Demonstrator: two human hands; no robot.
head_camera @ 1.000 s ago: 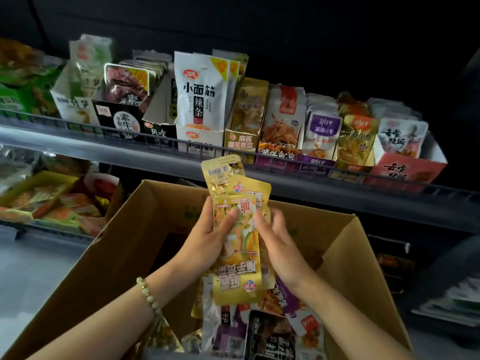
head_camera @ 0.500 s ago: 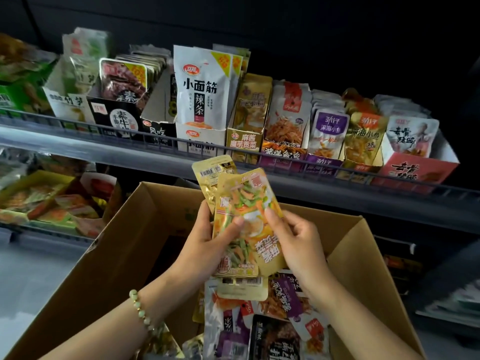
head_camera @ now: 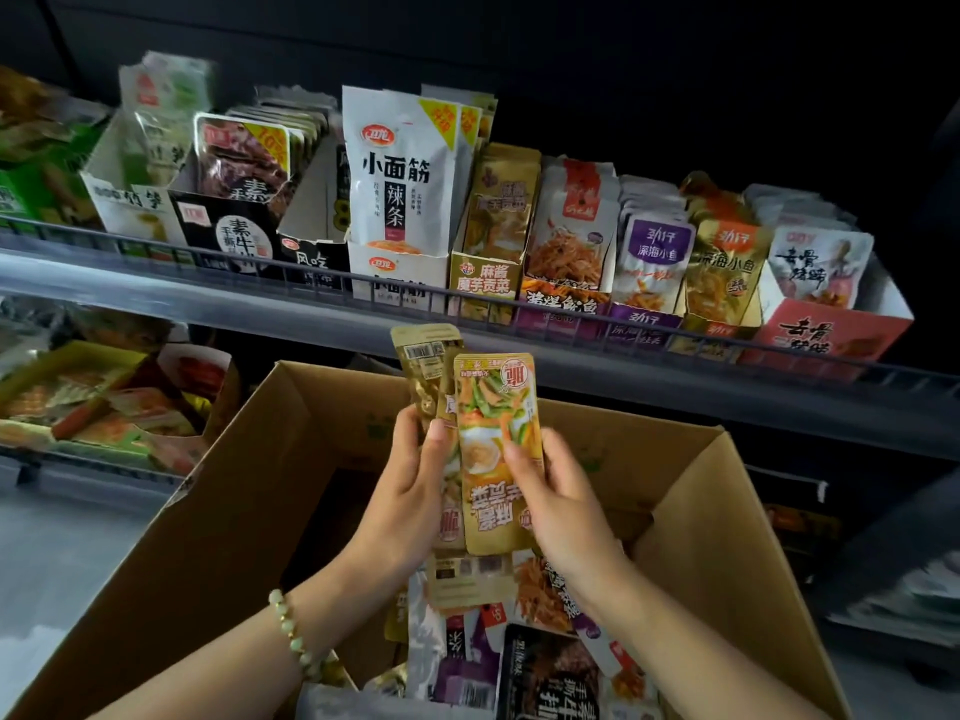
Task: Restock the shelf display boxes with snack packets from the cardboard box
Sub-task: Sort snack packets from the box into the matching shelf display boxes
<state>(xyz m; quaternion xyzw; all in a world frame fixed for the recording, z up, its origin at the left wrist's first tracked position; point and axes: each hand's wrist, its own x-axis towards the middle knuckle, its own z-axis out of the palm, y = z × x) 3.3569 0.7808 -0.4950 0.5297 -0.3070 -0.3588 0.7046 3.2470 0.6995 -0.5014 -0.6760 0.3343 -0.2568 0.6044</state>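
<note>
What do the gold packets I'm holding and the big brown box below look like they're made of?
Gold packets: probably metallised plastic film, glossy; light glints off their creased faces. Cardboard box: matte brown cardboard, likely corrugated; its flaps fold along stiff creases.

White packet: 小面筋 辣条
Gold display box: 麻酱 魔芋贡菜
Purple packet: 劲仔 深海小鱼
Held gold packet: 麻酱, inverted

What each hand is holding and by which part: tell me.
Both hold one bunch of gold snack packets: the left hand grips its left edge at mid-height, the right hand its right edge lower down, thumbs on the front.
</note>
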